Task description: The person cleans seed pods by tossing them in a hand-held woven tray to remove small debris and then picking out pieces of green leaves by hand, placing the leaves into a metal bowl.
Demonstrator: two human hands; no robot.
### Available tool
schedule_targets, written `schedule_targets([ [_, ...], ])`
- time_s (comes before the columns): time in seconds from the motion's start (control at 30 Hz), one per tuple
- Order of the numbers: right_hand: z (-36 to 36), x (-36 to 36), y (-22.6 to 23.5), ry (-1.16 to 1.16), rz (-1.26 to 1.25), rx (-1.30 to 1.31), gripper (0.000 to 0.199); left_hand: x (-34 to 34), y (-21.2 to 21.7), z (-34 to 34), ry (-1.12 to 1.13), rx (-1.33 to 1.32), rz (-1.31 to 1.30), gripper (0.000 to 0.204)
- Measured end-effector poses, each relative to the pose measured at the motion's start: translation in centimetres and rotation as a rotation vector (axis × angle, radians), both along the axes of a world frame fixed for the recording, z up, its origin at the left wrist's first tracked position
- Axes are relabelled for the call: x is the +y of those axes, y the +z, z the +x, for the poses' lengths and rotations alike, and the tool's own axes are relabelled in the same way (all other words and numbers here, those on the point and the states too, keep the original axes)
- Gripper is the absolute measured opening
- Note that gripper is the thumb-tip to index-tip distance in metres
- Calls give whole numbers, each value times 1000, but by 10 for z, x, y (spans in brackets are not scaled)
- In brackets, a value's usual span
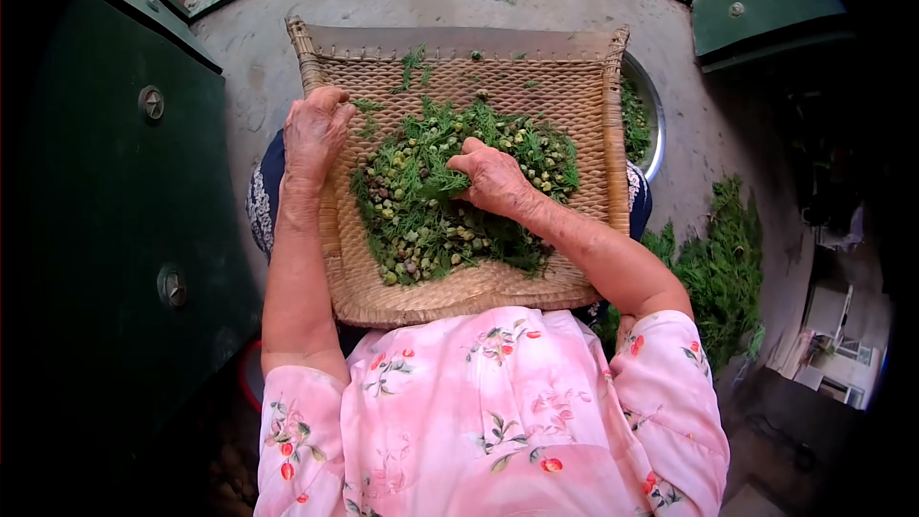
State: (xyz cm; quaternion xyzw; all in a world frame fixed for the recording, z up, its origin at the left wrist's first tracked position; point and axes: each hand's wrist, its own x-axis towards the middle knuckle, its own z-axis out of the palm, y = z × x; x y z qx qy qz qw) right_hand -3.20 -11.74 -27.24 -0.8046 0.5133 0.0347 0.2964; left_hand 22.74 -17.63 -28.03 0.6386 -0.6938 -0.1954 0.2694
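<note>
A woven winnowing basket [565, 67] lies across my lap. Heaped in its middle are small round green and brownish seed cones [412, 254], mixed with feathery green sprigs [426, 168]. My right hand [493, 180] reaches into the heap, its fingers closed on a green sprig; the fingertips are partly hidden by leaves. Over the basket's left rim, my left hand [321, 129] is curled with thumb and fingers together. A small sprig [367, 107] shows right beside its fingertips, and whether it is held I cannot tell. Loose leaf bits [412, 67] lie toward the far edge.
A round metal basin [656, 124] with more greenery stands on the floor, partly behind the basket's right side. Cut leafy branches [718, 268] are piled at the right. Dark green door panels [124, 182] flank the left, another [766, 10] the far right. A threshold strip curves across the back.
</note>
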Motion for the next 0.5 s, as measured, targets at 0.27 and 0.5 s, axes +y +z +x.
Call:
schedule_targets([
  [0.27, -16, 0, 31, 66, -87, -298, 36, 2, 5, 3, -66, 76, 47, 20],
  [0.5, -79, 1, 106, -207, -174, -806, 33, -4, -26, 25, -49, -112, -200, 53],
])
